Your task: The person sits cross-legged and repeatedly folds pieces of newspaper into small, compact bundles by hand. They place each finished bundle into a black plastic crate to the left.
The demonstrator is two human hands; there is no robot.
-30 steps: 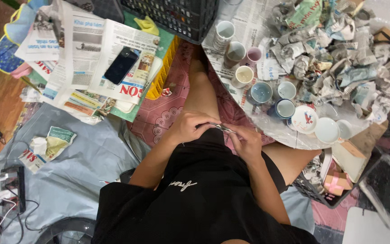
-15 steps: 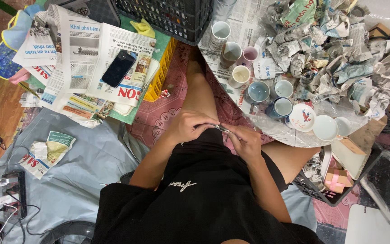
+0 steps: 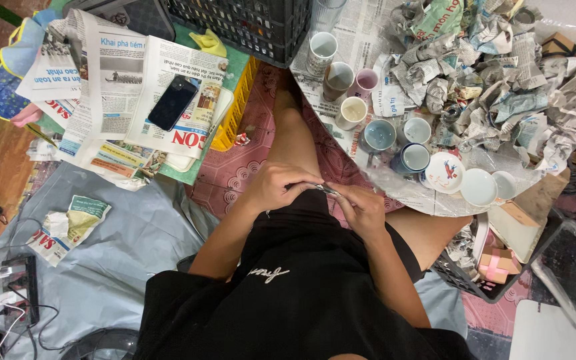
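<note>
I sit on the floor in black clothes with both hands together over my lap. My left hand and my right hand pinch a small thin metallic thing between their fingertips; what it is cannot be made out. Just beyond my right hand, several cups and mugs stand on newspaper, with small white saucers beside them. My bare leg stretches forward between the papers.
A pile of crumpled newspaper fills the upper right. A dark plastic crate stands at the top. A black phone lies on flat newspapers at the left. A power strip with cables lies at the lower left on grey sheeting.
My hands stay together at my lap, working the small thing; the view has shifted only slightly.
</note>
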